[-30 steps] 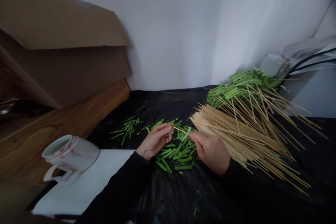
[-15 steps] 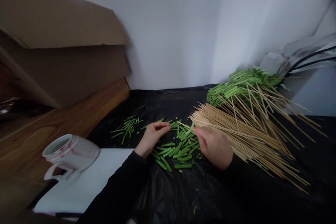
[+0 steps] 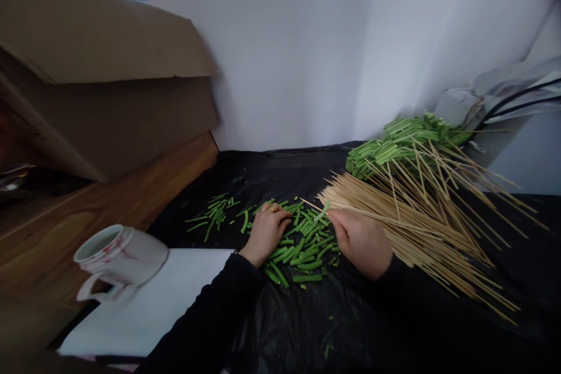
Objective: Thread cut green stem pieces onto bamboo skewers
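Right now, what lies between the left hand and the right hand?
The head view shows cut green pieces between them, and a skewer jutting leftward from the right hand.

Cardboard box (image 3: 127, 49), upper left, noted above a wooden surface (image 3: 170, 172). White mug (image 3: 135, 254), streaked red, overlaps a white sheet (image 3: 144, 310). Pale wall (image 3: 284, 58) behind. At right, black cables (image 3: 519, 93) run beside translucent plastic (image 3: 504, 79).

A plain pale wall (image 3: 284, 58), softly lit right of centre, rises beyond a brown wood-grained surface (image 3: 170, 176).
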Available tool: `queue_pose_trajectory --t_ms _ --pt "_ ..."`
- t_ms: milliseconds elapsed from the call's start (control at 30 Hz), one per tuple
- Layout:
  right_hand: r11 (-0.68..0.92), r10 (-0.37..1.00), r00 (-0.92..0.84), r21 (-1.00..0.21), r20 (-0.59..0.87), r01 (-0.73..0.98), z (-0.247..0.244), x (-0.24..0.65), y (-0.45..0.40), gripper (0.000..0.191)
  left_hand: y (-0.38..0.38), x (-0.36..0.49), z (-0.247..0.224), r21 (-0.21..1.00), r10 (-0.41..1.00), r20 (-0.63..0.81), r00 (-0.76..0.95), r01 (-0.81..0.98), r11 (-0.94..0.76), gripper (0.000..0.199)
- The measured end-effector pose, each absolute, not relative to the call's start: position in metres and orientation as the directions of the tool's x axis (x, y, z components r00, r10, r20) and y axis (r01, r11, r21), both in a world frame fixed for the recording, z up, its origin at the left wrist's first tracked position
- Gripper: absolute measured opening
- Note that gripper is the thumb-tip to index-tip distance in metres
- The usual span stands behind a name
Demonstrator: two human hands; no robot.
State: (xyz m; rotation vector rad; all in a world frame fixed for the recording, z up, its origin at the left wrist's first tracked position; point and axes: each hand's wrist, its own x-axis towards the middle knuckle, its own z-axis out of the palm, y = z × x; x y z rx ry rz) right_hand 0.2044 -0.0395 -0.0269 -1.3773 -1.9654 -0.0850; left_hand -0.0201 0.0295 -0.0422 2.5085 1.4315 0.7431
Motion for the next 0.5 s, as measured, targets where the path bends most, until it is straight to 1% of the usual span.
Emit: queue_pose_trajectory --t_ms 100,300,367,500 --pt "0.423 0.799 -0.171 -0.337 0.577 0.841 -0.028 0.204 -0.040 0.025 0.028 -0.020 -0.041 0.348 0.834 0.345 0.430 0.767 -0.539 0.009" --pt "0.417 0.784 -0.149 -0.332 0.603 0.846 -0.027 0.205 -0.039 0.026 0.024 -0.021 -0.037 0.406 0.837 0.404 0.370 0.747 -0.526 0.018" --pt "0.415 0.787 -0.150 -0.334 0.599 0.846 -0.027 0.206 -0.039 0.025 0.023 -0.018 -0.038 0.394 0.816 0.407 0.411 0.726 -0.563 0.019" --pt "0.409 0.787 -0.148 -0.327 0.598 0.852 -0.028 0.206 -0.038 0.026 0.020 -0.010 -0.041 0.333 0.758 0.410 0.508 0.690 -0.643 0.027"
